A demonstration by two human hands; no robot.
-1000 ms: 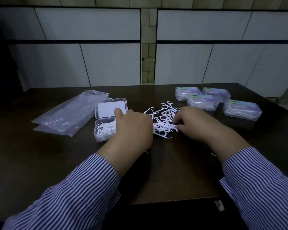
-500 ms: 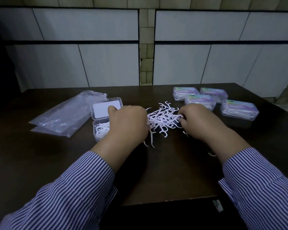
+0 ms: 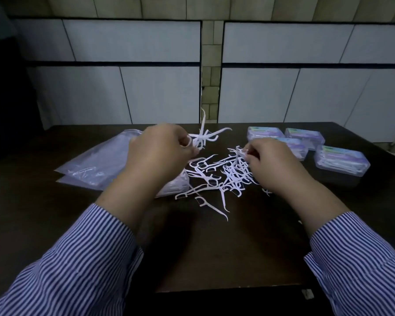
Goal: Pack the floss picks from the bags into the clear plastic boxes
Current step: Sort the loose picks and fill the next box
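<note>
Left hand [image 3: 160,149] lifted with floss picks [image 3: 203,137], loose pile [image 3: 224,174] below

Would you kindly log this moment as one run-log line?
left hand: grips floss picks bunch | right hand: pinches picks from pile | closed boxes: four

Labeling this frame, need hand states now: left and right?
Left hand: fingers closed on a bunch of floss picks, lifted off the table.
Right hand: fingers pinching floss picks from the pile.
</note>
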